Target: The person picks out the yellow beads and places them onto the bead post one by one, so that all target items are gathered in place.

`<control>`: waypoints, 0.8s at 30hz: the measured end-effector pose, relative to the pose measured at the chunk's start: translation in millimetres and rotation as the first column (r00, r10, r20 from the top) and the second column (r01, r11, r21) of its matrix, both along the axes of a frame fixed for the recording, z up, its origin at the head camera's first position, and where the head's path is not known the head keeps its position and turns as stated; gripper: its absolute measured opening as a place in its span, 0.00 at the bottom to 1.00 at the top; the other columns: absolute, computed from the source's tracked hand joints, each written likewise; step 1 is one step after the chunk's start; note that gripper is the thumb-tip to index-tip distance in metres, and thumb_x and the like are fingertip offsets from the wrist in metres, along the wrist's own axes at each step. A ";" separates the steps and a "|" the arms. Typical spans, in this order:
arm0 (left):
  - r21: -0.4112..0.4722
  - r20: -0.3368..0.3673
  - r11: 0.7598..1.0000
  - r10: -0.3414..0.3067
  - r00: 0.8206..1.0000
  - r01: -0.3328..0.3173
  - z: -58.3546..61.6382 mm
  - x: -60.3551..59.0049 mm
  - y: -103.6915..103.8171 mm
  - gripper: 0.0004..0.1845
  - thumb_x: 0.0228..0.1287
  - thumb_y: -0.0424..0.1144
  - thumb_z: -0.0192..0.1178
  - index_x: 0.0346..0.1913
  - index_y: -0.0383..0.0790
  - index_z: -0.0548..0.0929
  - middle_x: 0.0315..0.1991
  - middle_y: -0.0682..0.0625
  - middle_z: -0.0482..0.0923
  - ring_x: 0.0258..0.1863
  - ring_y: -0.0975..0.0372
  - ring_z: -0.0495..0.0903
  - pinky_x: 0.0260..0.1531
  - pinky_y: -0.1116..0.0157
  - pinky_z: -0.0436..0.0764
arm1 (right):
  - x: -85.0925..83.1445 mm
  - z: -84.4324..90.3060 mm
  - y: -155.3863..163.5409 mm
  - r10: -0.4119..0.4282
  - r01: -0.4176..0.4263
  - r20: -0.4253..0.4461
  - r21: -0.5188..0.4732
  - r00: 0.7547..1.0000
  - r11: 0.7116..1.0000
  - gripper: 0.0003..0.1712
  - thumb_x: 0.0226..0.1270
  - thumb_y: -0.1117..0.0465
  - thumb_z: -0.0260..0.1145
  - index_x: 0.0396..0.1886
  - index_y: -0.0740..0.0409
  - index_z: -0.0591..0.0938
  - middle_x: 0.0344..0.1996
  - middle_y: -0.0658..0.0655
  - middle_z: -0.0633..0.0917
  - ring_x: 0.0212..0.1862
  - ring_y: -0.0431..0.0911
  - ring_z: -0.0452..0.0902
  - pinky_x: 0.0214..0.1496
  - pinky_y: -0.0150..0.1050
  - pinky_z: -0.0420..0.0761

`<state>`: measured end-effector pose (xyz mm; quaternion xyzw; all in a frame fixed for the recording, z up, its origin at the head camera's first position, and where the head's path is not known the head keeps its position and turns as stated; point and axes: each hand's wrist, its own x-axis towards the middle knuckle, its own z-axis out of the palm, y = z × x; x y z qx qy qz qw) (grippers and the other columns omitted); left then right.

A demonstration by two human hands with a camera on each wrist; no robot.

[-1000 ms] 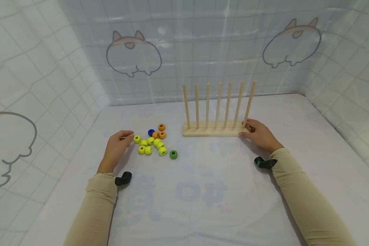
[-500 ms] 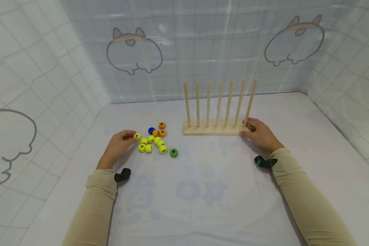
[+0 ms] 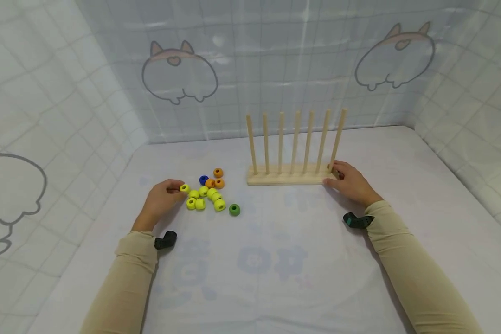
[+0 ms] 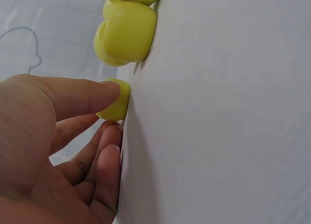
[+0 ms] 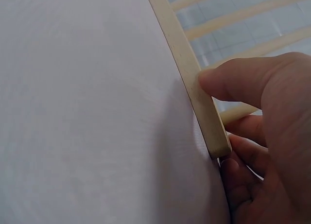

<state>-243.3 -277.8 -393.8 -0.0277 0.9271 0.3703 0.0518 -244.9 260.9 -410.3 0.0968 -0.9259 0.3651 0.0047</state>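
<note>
— Lighting?
— Bright, even and diffuse throughout; shadows under the forearms are faint. Mild sheen on the plastic back wall (image 3: 275, 60).
— Image quality?
— Head view sharp, with edges bowed by the wide lens. Both wrist views soft; the left hand (image 4: 53, 151) is blurred at close range.

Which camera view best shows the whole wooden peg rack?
The head view: the wooden peg rack shows whole, seven pegs upright. The right wrist view shows only its base end, gripped by the right hand. The left wrist view misses it.

White sheet (image 3: 275, 260) bearing beads (image 3: 206, 195), peg rack (image 3: 292, 176)
</note>
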 end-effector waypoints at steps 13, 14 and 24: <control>0.079 0.040 0.995 0.051 0.998 -0.054 3.9 0.9 3.4 0.28 0.69 0.50 0.63 0.66 0.39 0.73 0.64 0.39 0.72 0.64 0.45 0.69 0.65 0.45 0.68 | -0.2 -1.1 1.4 0.008 -0.008 -0.005 0.005 1.000 1.000 0.33 0.73 0.54 0.65 0.69 0.69 0.71 0.73 0.70 0.63 0.73 0.65 0.57 0.73 0.60 0.60; 0.086 0.047 0.995 0.056 0.997 -0.059 4.7 0.8 4.1 0.29 0.69 0.50 0.63 0.66 0.39 0.73 0.65 0.39 0.72 0.64 0.45 0.69 0.65 0.44 0.67 | -0.8 -1.6 1.8 0.010 -0.010 -0.009 0.004 1.000 1.000 0.33 0.73 0.54 0.65 0.69 0.69 0.71 0.73 0.70 0.63 0.73 0.65 0.57 0.72 0.60 0.60; 0.183 0.048 0.979 0.080 0.996 -0.088 10.0 -0.4 15.5 0.30 0.70 0.52 0.62 0.68 0.42 0.71 0.67 0.43 0.69 0.59 0.49 0.73 0.58 0.53 0.76 | -0.2 -5.6 0.6 0.009 -0.010 -0.021 -0.020 1.000 1.000 0.32 0.73 0.56 0.65 0.68 0.70 0.71 0.73 0.69 0.63 0.72 0.65 0.60 0.71 0.60 0.64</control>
